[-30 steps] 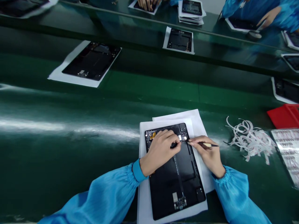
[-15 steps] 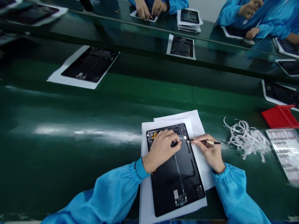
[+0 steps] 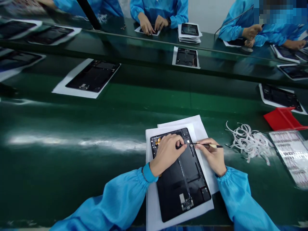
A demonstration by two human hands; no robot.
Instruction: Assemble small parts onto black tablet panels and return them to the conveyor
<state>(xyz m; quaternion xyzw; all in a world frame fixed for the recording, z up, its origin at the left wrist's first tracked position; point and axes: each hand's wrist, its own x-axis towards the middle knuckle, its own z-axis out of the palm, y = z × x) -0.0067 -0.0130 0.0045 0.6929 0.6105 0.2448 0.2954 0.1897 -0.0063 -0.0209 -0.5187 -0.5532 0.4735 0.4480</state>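
Observation:
An opened tablet (image 3: pixel 170 199) lies face down on white sheets (image 3: pixel 154 211), its inner parts and a small circuit board at the near end showing. Across its upper part reaches my left hand (image 3: pixel 168 149), fingers curled and thumb against forefinger around a small dark thing I cannot make out. At the tablet's upper right edge, my right hand (image 3: pixel 213 155) pinches a thin black tool with a cream section (image 3: pixel 213 146). The tool's slim tip points left over the tablet, towards my left fingertips. Which kind of tool it is cannot be told.
Right of me lie a tangle of white strips (image 3: pixel 251 141), a red tray (image 3: pixel 281 118) and a clear bag of small parts (image 3: pixel 291 157). More opened tablets (image 3: pixel 93 77) rest on paper further back. Across the bench, co-workers' hands (image 3: pixel 152 25) work beside a stack of tablets (image 3: pixel 190 30).
The view has tilted up and turned slightly, so the far bench sits lower in it. My hands keep nearly the same place over the tablet, still gripping.

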